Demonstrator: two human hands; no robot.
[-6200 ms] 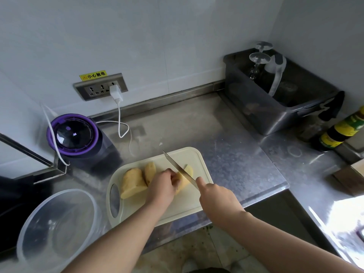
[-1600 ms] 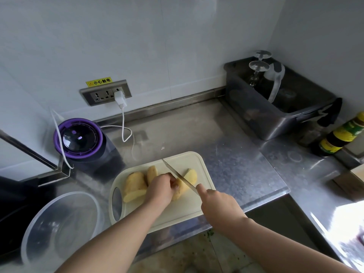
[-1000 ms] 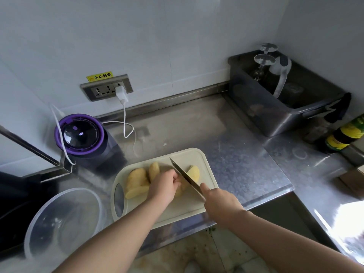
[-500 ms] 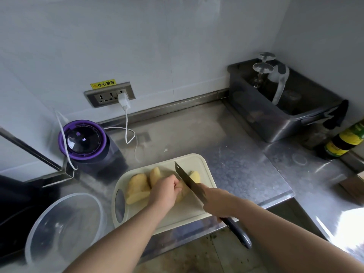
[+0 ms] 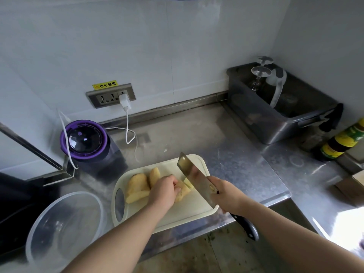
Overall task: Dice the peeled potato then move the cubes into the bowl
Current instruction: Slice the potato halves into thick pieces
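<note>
Pale yellow peeled potato pieces [image 5: 137,186] lie on a cream cutting board [image 5: 189,211] at the counter's front edge. My left hand [image 5: 164,191] presses down on one potato piece [image 5: 183,191] near the board's middle, fingers curled over it. My right hand [image 5: 226,195] grips a cleaver [image 5: 194,179] where blade meets black handle; the wide blade leans with its flat side up, just right of the held piece. A clear plastic bowl [image 5: 39,223] stands left of the board with nothing visible inside.
A purple-lidded appliance [image 5: 84,139] with a white cable stands behind the board. A wall socket strip [image 5: 111,95] is above it. A dark metal bin [image 5: 275,115] with upturned glasses sits at the back right, a sauce bottle [image 5: 342,141] beside it. The counter edge runs under the board.
The cleaver has tilted from edge-down to flat side showing, and my right hand has shifted up onto the blade's base. My left hand stays on the same potato piece.
</note>
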